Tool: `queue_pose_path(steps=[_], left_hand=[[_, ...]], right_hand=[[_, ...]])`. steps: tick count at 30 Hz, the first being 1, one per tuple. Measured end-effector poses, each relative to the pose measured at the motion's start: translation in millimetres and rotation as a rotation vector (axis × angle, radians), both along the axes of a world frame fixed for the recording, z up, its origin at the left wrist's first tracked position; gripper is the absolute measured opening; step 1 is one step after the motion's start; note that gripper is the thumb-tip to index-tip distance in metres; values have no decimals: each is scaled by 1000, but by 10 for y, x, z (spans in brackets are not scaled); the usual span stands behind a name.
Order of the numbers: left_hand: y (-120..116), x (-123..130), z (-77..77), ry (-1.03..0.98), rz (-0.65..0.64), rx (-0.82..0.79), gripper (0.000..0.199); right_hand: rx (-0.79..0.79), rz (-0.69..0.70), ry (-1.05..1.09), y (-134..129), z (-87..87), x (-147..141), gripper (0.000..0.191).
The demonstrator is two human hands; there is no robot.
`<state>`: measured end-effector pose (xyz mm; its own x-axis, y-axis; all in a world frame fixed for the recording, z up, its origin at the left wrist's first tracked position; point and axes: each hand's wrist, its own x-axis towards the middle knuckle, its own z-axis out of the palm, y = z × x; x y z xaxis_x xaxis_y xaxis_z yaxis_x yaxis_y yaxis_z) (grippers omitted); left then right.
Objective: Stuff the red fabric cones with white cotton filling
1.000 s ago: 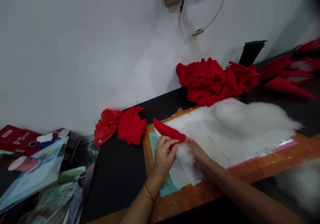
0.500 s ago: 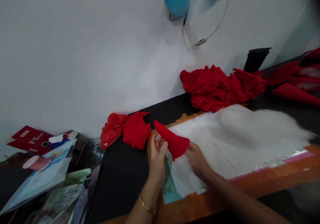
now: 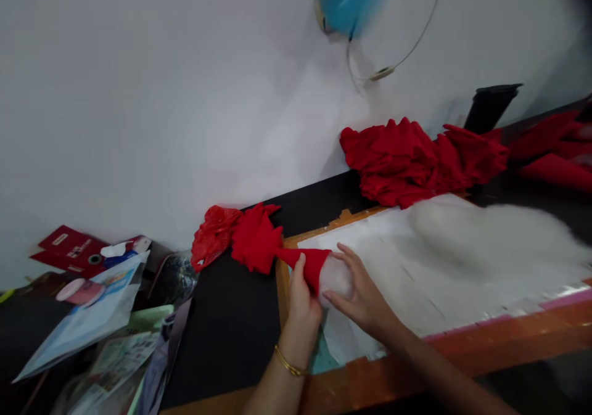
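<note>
1. Red cone (image 3: 306, 263): I'm holding it over the near-left end of the white sheet (image 3: 430, 291); its tip is pointing toward 10 o'clock, its wide mouth toward 4 (12 = top of view, all clocks read from the cone).
2. Left hand (image 3: 303, 291): grasping the cone, thumb lying along the near face. I'm wearing a gold bracelet (image 3: 290, 362) on that wrist.
3. Right hand (image 3: 358, 288): cupping the white stuffing (image 3: 337, 275), which is bulging from the mouth; thumb and fingers spreading around it.
4. Small red stack (image 3: 256, 240): sitting at 10, close to the tip; can't tell if touching. Red plastic bag (image 3: 215, 235) is lying against its far-left side.
5. Big red pile (image 3: 419, 163): lying at 2, black bin (image 3: 491, 108) standing behind it.
6. White fluff (image 3: 499, 236): resting at 3, on the sheet.
</note>
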<state>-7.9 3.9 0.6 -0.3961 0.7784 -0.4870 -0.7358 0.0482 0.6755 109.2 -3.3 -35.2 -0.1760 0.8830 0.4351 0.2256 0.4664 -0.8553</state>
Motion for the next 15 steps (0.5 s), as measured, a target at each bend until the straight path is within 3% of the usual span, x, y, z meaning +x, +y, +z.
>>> queue_pose_path(steps=[3,6,9,15], left_hand=[[15,-16,57,-70,4,25,24],[5,42,71,-147,-38,25,26],[-48,119,46,-124,-82,69,34],[-222,212,0,24,-268,219,63]], right_hand=[[96,-91,0,-71,-57,39,67],[163,-162,-54,-134,-106,45,60],[256,-104,-157,-145,-123,57,43],[389,-13,-94,-77,-50,92,44]])
